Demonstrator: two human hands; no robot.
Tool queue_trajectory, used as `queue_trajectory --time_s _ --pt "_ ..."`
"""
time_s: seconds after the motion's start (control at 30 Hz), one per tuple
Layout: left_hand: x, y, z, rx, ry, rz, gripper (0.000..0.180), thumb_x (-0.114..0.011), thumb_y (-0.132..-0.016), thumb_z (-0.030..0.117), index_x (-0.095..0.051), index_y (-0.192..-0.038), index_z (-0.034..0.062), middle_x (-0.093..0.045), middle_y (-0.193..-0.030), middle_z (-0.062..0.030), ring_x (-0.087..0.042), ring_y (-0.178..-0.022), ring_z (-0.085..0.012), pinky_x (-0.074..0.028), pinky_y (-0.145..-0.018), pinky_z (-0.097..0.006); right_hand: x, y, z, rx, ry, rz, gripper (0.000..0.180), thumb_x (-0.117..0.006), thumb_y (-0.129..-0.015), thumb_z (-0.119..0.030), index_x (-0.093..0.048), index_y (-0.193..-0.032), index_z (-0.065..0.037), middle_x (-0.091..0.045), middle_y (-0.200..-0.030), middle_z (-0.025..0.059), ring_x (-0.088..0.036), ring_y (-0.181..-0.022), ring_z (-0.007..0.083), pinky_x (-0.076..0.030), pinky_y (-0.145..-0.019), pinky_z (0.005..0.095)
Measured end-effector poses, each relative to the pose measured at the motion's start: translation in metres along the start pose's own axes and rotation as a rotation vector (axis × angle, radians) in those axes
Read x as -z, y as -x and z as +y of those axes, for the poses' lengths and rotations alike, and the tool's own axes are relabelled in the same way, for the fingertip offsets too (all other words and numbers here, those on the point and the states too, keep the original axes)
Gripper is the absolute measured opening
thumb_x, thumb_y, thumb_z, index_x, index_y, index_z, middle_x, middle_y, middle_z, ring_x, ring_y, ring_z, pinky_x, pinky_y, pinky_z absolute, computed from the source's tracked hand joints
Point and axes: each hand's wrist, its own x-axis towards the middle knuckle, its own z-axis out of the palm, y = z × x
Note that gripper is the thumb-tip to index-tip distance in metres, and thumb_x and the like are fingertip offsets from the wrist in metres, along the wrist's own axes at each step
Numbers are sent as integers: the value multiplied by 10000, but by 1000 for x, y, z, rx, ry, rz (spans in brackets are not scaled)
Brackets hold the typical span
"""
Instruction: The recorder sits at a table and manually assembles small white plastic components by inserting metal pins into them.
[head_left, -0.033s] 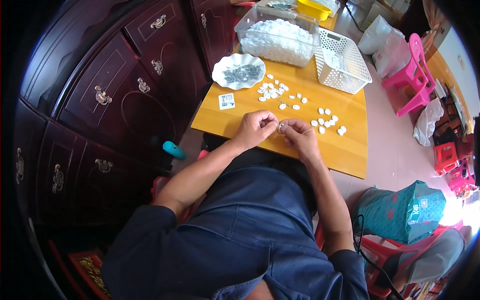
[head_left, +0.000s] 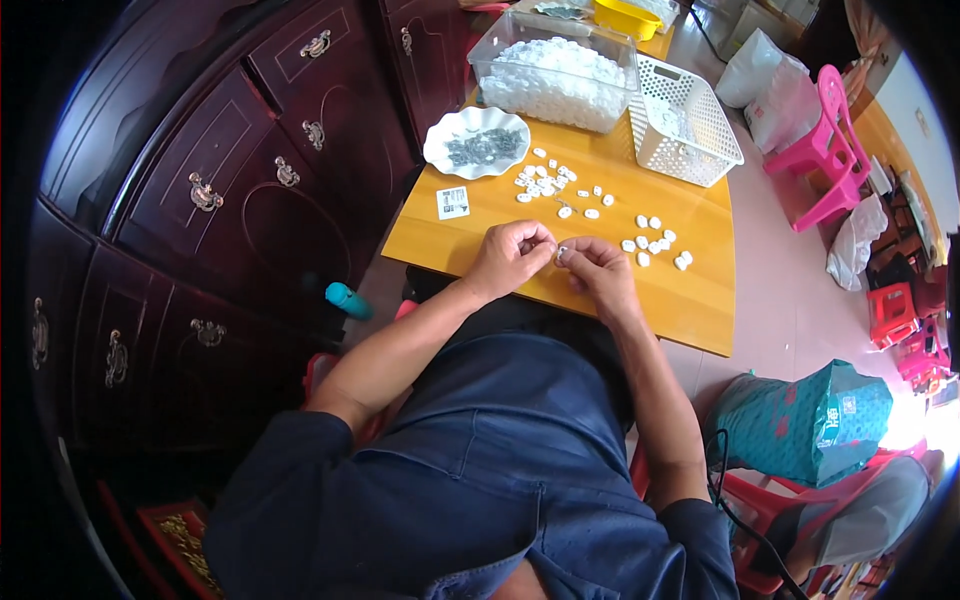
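Observation:
Just above the front edge of the wooden table (head_left: 650,305), my two hands meet fingertip to fingertip. My right hand (head_left: 605,280) pinches a small white plastic piece (head_left: 562,254) between thumb and forefinger. Against its left side, my left hand (head_left: 508,260) is closed in a pinch; whatever its fingertips hold is too small to make out. Beyond my hands lies a loose cluster of small white oval pieces (head_left: 543,184). A second group of white pieces (head_left: 655,246) is spread to the right. Small grey pieces (head_left: 485,147) fill the middle of a scalloped white dish (head_left: 438,153) at the far left.
At the back stand a clear bin (head_left: 626,85) heaped with white pieces and a perforated white basket (head_left: 705,168). A square printed card (head_left: 453,203) lies left. Dark cabinets (head_left: 240,190) line the left side. A teal bag (head_left: 790,425) and pink chair (head_left: 830,150) are right.

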Motion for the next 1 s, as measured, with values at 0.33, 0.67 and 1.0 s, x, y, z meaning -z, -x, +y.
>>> queue_trajectory --time_s 0.33,0.67,1.0 --pt "-4 0 -4 -22 41 39 77 -669 -893 55 -669 -841 -1 -660 -701 -1 -543 -585 -26 -444 -533 -222 2 -2 4 26 0 7 86 -696 -925 -116 -715 -981 -53 -713 -843 -7 -588 -665 45 -471 -605 190" --pt "-2 -1 0 -34 -85 10 53 -677 -911 31 -692 -891 -16 -683 -757 -2 -578 -669 -24 -482 -593 -215 -4 -5 10 56 2 66 63 -692 -917 -84 -699 -953 -33 -712 -809 13 -595 -643 57 -471 -588 199" --pt "23 -24 -17 19 -174 67 234 -749 -834 69 -696 -1048 -8 -712 -816 -64 -644 -683 -96 -516 -630 -253 9 -9 10 89 -50 113 74 -693 -912 -93 -691 -971 -49 -709 -827 5 -601 -676 48 -465 -623 193"
